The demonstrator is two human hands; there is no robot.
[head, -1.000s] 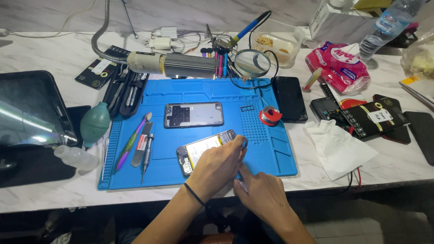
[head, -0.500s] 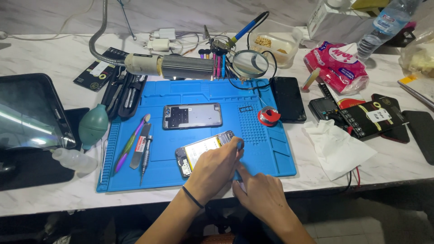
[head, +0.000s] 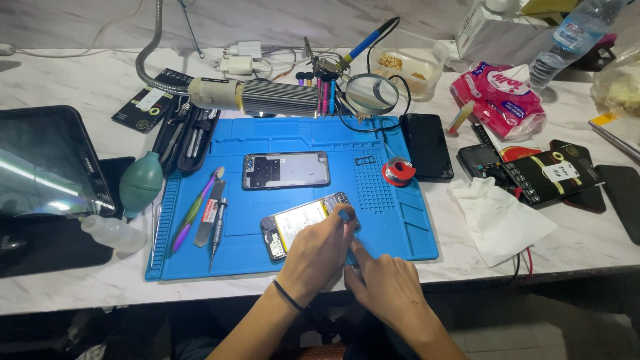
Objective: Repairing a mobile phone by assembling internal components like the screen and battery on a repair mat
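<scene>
A pink and white plastic packet (head: 499, 93) lies at the far right of the surface, near a clear water bottle (head: 560, 41) with a blue label. A white box (head: 490, 30) stands at the far edge behind the packet. A black flat package (head: 548, 175) with a white rectangular label lies to the right, near a crumpled white tissue (head: 497, 220). A small black card with a pale label (head: 148, 105) lies at the far left, beside a black tool pouch (head: 187, 137).

The left hand (head: 319, 253) comes in from the near edge, wrist banded with a dark elastic, fingers curled down on the near right end of an opened phone (head: 303, 223), grasping it. The right hand (head: 383, 287) lies just beside, fingers bent, pinching a thin blue-tipped tool (head: 345, 217) whose tip meets the phone's right end.

The opened phone rests near the middle of a blue work mat (head: 400, 220), tilted, its yellowish battery showing. A second phone part (head: 285, 170) lies flat on the mat farther off. A red roll (head: 398, 172) sits toward the mat's right edge, and a dark phone (head: 427, 145) lies just off it. A purple tool, a flat blade and a screwdriver (head: 217, 223) lie on the mat's left. A green rubber blower (head: 141, 183) and a tablet (head: 47, 167) sit left of the mat. The surface (head: 80, 87) is white marble-patterned, cluttered along its far edge with a lamp (head: 257, 97), a magnifier (head: 372, 93) and chargers.
</scene>
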